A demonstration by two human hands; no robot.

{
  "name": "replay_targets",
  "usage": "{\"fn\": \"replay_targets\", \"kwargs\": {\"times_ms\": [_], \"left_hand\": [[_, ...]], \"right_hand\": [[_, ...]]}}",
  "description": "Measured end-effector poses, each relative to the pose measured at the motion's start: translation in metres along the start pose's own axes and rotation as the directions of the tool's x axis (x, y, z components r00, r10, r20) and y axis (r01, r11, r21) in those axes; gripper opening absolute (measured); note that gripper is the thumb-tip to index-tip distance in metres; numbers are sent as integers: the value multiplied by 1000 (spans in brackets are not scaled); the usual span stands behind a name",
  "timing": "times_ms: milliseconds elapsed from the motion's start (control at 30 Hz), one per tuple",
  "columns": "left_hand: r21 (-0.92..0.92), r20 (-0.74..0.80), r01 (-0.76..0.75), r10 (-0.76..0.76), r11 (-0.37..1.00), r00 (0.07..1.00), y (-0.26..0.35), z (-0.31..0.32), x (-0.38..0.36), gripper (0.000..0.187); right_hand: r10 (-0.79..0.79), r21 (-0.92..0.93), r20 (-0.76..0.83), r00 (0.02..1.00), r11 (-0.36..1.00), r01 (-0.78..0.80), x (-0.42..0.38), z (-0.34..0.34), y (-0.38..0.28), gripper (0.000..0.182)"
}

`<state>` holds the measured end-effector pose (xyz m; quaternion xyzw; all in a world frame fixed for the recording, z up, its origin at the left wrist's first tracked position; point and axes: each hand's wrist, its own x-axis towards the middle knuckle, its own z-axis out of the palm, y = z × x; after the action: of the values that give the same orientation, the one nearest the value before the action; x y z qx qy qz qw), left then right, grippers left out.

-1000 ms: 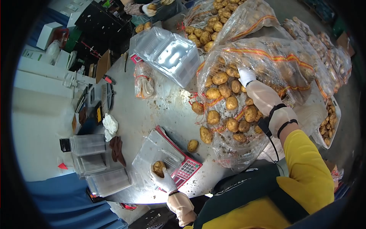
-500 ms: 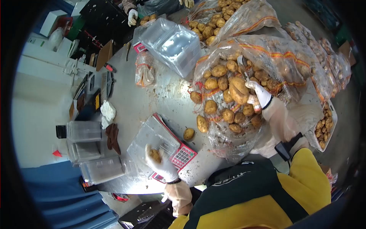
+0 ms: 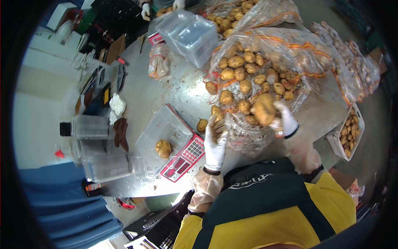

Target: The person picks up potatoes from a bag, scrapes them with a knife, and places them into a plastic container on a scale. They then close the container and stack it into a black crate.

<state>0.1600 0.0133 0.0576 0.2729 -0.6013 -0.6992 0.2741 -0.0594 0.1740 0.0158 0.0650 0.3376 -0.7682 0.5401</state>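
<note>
A white glove covers my left hand (image 3: 215,143). Its fingers are spread, with nothing between them, beside a loose potato (image 3: 202,125) on the metal table (image 3: 182,89). My gloved right hand (image 3: 284,120) grips a large potato (image 3: 263,109) above the near edge of the open net bag (image 3: 309,45) full of potatoes. Something thin sits in the same hand below the potato, too blurred to name. One potato (image 3: 163,148) rests in a clear plastic container (image 3: 159,124), on a scale with a red-edged keypad (image 3: 193,150).
Clear containers (image 3: 188,37) are stacked at the back, near another person's gloved hand (image 3: 146,12). More containers (image 3: 107,167) stand at the left edge, by a brown cloth (image 3: 120,133). Filled bags lie along the right, above a white crate (image 3: 362,124) of potatoes.
My left hand has let go of the potato in the container on the scale and moved right. My right hand has drawn the large potato down toward me, away from the pile.
</note>
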Motion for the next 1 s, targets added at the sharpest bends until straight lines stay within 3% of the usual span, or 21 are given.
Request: {"fn": "replay_targets", "kwargs": {"times_ms": [33, 67, 100, 167, 267, 333, 367, 433, 467, 500, 533, 567, 600, 667, 733, 800, 867, 933, 1000], "left_hand": [[16, -20, 7, -7, 1000, 1000, -6, -6, -2, 55], [33, -43, 14, -12, 999, 999, -12, -13, -4, 53], [63, -61, 30, -26, 998, 998, -20, -19, -6, 52], [46, -141, 102, -95, 994, 985, -27, -24, -8, 49], [24, -160, 122, -117, 992, 980, -40, -23, -8, 46], [13, -128, 156, -153, 988, 980, -42, -12, -3, 45], [11, -112, 175, -172, 985, 979, -43, -7, 0, 45], [21, -46, 174, -173, 984, 984, -41, 7, 7, 44], [27, -14, 174, -173, 984, 985, -39, 15, 11, 44], [36, 23, 168, -169, 985, 985, -35, 22, 15, 42], [36, 62, 163, -165, 986, 984, -40, 24, 17, 41], [41, 76, 176, -178, 984, 981, -39, 28, 19, 41], [47, 89, 188, -192, 981, 977, -38, 32, 22, 41], [55, 102, 207, -211, 977, 972, -41, 33, 24, 40], [136, 96, 201, -215, 970, 972, -44, 30, 28, 39], [142, 80, 256, -269, 956, 960, -47, 24, 29, 37], [126, 31, 299, -305, 946, 952, -47, 17, 33, 36], [134, -11, 307, -308, 942, 951, -53, 7, 38, 35], [120, -61, 327, -322, 937, 945, -56, -1, 43, 36]], "right_hand": [[-124, -50, -27, 992, 991, 122, -17, -12, -18, 54], [-306, -138, -157, 939, 948, 286, -48, -19, -43, 55], [-471, -268, -279, 837, 875, 403, -80, -26, -69, 56], [-676, -334, -380, 632, 737, 588, -134, -68, -111, 52], [-764, -159, -576, 291, 455, 876, -208, -147, -173, 46], [-711, -177, -684, 163, 379, 908, -222, -175, -184, 43], [-685, -230, -708, 171, 452, 862, -213, -187, -180, 41], [-638, -391, -711, 296, 709, 587, -170, -170, -155, 40], [-602, -399, -711, 364, 771, 497, -138, -161, -139, 40], [-788, -755, -427, 444, 581, 305, -108, -138, -123, 37], [-684, -699, -401, 610, 659, 279, -82, -80, -115, 36], [-548, -696, -442, 710, 709, 113, -62, -32, -110, 35], [-554, -761, -287, 782, 627, 164, -26, -34, -96, 31], [-318, -810, -264, 910, 586, -30, 35, -15, -80, 30], [-378, -766, -45, 925, 607, 211, 114, -37, -53, 37], [-541, -985, 117, 833, 44, 167, 168, -16, -51, 43], [-557, -930, 367, 745, -249, 272, 214, 8, -54, 49], [-420, -978, 174, 891, -177, 108, 251, 32, -59, 59], [-385, -939, 90, 919, -341, -51, 273, 48, -65, 68]]}}
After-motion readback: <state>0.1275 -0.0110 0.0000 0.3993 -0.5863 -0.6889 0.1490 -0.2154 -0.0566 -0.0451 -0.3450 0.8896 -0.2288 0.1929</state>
